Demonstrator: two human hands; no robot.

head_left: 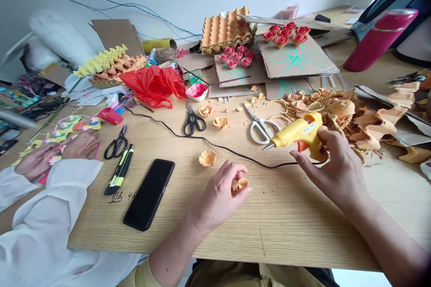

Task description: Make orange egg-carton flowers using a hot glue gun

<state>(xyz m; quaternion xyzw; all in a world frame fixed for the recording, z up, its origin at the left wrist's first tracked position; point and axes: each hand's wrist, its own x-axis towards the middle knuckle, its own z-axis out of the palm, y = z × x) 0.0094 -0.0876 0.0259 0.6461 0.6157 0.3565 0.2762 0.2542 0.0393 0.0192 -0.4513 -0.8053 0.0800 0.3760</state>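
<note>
a small peach-coloured flower (242,184) is held low over the wooden table (286,224), between the thumb and the curled fingers of the left hand (218,195); it is partly hidden by them. a yellow glue gun (299,136) is grasped in the right hand (336,172), with the handle wrapped by the fingers and the metal nozzle (268,145) pointed leftward, apart from the flower. whether the trigger is pressed cannot be told.

just beyond the left fingers, an open cup-shaped flower (207,158) is set on the table, and farther out 2 fuller rosettes (221,122) are seen. a black cable (232,149) is stretched across, between the left fingers and those rosettes. beyond it, black scissors (193,121) and white-handled scissors (261,128) are laid (both with blades pointed away). to the left of the left fingers, a phone (149,194), a utility knife (119,172) and a 2nd black pair (117,145) are placed; past these, painted pieces (69,126) are handled by another person's hands (81,145).

beyond the right fingers, peach scraps (340,107) are heaped. farthest out, red flowers (284,36) are stood on cardboard (299,60), near stacked egg trays (225,29).
</note>
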